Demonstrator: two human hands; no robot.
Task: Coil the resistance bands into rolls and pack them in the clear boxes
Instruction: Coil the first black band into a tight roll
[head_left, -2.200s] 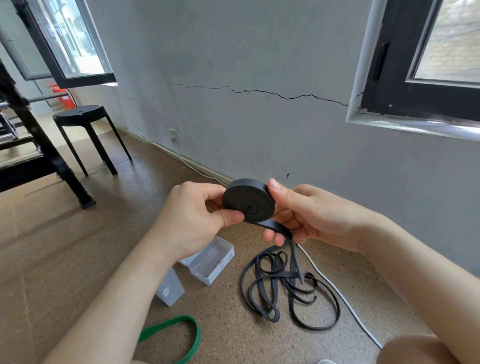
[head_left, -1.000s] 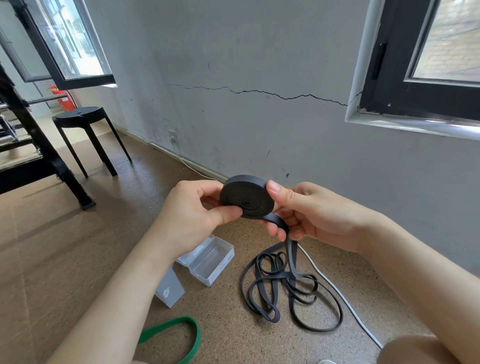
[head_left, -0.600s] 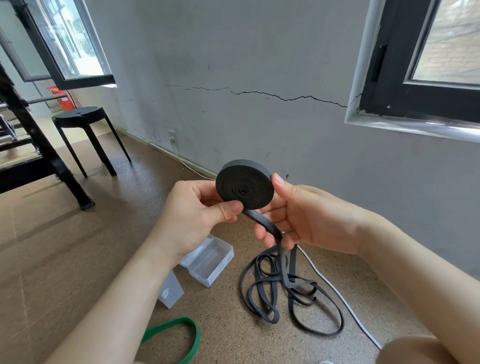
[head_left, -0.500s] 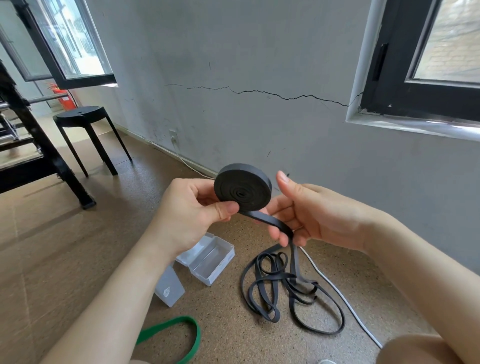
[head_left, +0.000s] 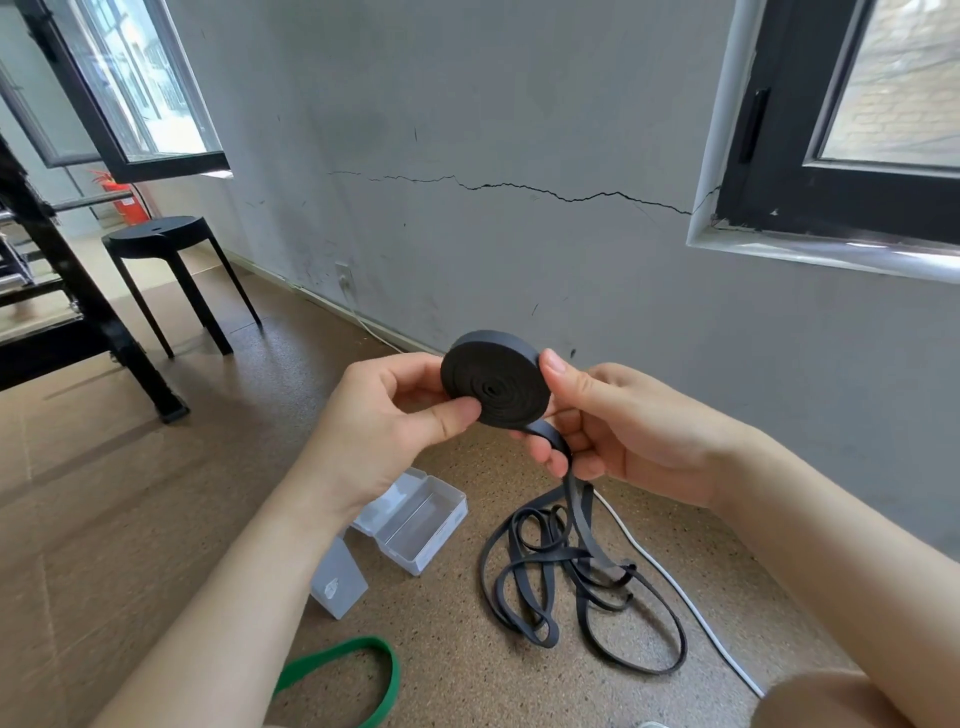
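Observation:
A black resistance band is partly wound into a flat roll (head_left: 496, 387), held up in front of me. My left hand (head_left: 384, 426) pinches the roll, thumb on its near face. My right hand (head_left: 618, 421) grips the roll's right rim with the thumb and holds the loose strap between its fingers. The band's unwound tail (head_left: 571, 582) hangs down to a tangled heap on the floor. An open clear box (head_left: 415, 519) lies on the floor below my left hand. A green band (head_left: 363, 670) lies near my left forearm.
A small clear box or lid (head_left: 337, 584) stands beside the open box. A white cable (head_left: 675, 587) runs along the floor by the grey wall. A black stool (head_left: 171, 270) and a black metal frame (head_left: 78, 312) stand at the left.
The roll has turned and taken up a little more strap. My right hand's thumb has come back onto the roll's rim, and both hands sit slightly lower than half a second ago.

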